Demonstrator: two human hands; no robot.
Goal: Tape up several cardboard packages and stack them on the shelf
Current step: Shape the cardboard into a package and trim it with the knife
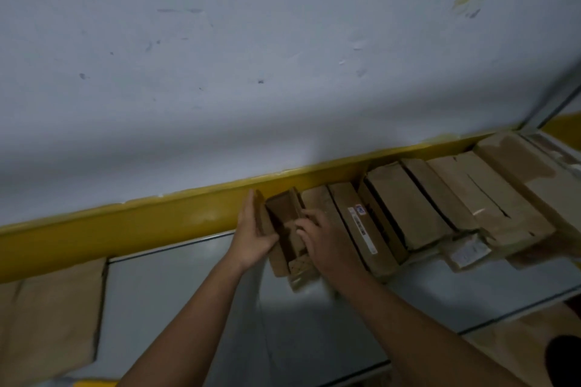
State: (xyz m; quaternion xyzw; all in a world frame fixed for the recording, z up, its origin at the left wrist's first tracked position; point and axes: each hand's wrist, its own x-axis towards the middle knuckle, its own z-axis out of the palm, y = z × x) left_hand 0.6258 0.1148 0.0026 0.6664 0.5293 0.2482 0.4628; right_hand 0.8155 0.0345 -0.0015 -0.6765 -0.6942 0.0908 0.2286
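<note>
The cardboard box (pixel 281 217) lies open just left of the package row (pixel 408 198), long axis parallel to it. The left hand (pixel 251 229) presses flat on its outer side; the right hand (pixel 317 239) grips the wall nearer the row.

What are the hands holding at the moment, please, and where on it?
A cardboard package: the left hand presses flat against its left side, and the right hand curls over its right edge.
</note>
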